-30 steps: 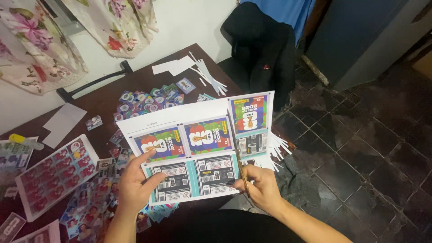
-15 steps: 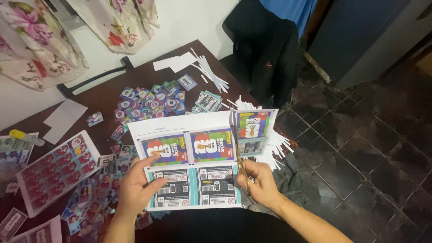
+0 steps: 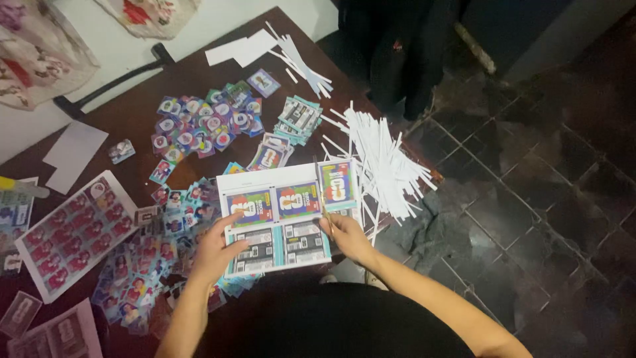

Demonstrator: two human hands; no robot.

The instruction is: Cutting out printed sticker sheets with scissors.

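Observation:
I hold a printed sheet (image 3: 285,219) of colourful card panels, in two rows, over the near edge of a dark wooden table (image 3: 165,79). My left hand (image 3: 215,248) grips the sheet's lower left part, thumb on top. My right hand (image 3: 348,235) is shut on thin scissors (image 3: 322,195), whose blades run up between the sheet's middle and right columns. The right column (image 3: 336,182) stands slightly apart from the rest of the sheet.
A pile of white paper strips (image 3: 381,159) lies right of the sheet. Several loose cut cards (image 3: 199,122) and a small card stack (image 3: 298,116) cover the table. A sheet of red stickers (image 3: 73,232) lies left. A dark jacket (image 3: 397,53) hangs beyond; tiled floor (image 3: 543,199) at right.
The sheet has come down and closer to me. The scissors have run further up the line beside the right column, which now sits more apart from the sheet.

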